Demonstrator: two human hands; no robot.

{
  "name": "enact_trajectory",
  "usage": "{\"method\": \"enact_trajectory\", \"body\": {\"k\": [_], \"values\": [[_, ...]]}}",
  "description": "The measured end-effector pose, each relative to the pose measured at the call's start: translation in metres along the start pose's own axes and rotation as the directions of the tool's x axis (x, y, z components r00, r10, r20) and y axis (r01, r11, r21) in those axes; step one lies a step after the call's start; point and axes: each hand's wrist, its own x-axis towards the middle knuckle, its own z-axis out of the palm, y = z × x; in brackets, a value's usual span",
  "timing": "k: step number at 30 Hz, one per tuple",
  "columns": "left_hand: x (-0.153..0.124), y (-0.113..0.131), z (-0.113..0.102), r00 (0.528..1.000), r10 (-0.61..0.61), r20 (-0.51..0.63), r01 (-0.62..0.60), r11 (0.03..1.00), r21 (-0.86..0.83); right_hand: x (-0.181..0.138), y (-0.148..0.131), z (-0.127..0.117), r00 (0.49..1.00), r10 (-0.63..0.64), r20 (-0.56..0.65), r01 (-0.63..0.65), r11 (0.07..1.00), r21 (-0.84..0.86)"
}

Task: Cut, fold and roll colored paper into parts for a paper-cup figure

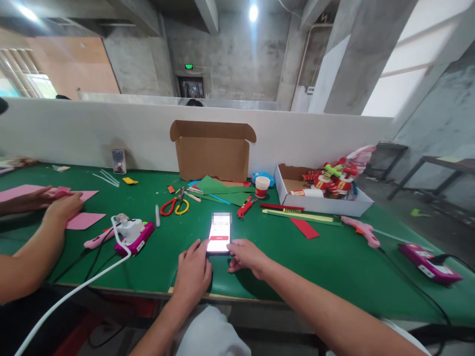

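Note:
A smartphone (218,233) with a lit white screen and a red bar on it is near the table's front edge. My left hand (193,269) grips its lower left edge, fingers bent and close together. From the other side my right hand (248,256) holds the lower right corner, with a fingertip at the screen's edge and the other fingers curled. Whether the phone lies flat or is slightly raised I cannot tell. Beyond it lie a red utility knife (245,206) and scissors (175,202) with red and yellow handles.
A white box (322,203) of paper-cup crafts stands at right, near a pink glue gun (361,230) and power strip (430,264). Behind are coloured paper (222,188), a paper cup (262,187) and a cardboard box (213,155). At left, another person's hands (63,205) handle pink paper.

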Motion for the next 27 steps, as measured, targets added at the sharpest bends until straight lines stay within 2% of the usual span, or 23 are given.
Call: {"method": "enact_trajectory", "body": {"k": [4,7,10,13,15,20,24,27], "values": [[-0.006,0.002,-0.006,0.999,0.054,-0.008,-0.053,0.996,0.076,-0.002,0.011,-0.004,0.997,-0.071,-0.022,0.072,0.995,0.067],[-0.001,0.009,-0.015,0.991,0.124,-0.056,-0.12,0.99,0.076,-0.009,0.021,-0.022,0.989,-0.141,-0.045,0.145,0.983,0.115],[0.023,0.027,-0.026,0.982,0.185,-0.046,-0.183,0.982,0.042,-0.019,0.027,-0.047,0.972,-0.229,-0.059,0.232,0.971,0.059],[0.067,0.054,-0.029,0.98,0.177,0.092,-0.182,0.983,0.039,-0.029,0.022,-0.075,0.955,-0.286,-0.079,0.288,0.957,0.018],[0.1,0.072,-0.023,0.965,0.098,0.245,-0.131,0.984,0.123,-0.033,0.015,-0.093,0.947,-0.303,-0.108,0.308,0.951,0.037],[0.161,0.101,0.014,0.95,0.006,0.311,-0.077,0.973,0.216,-0.042,0.005,-0.135,0.905,-0.356,-0.232,0.371,0.928,0.026],[0.178,0.105,0.034,0.93,-0.027,0.367,-0.064,0.97,0.235,-0.056,0.003,-0.168,0.838,-0.423,-0.343,0.465,0.884,0.045],[0.176,0.098,0.032,0.911,-0.042,0.411,-0.046,0.978,0.203,-0.069,0.002,-0.188,0.781,-0.443,-0.44,0.53,0.843,0.09]]}}
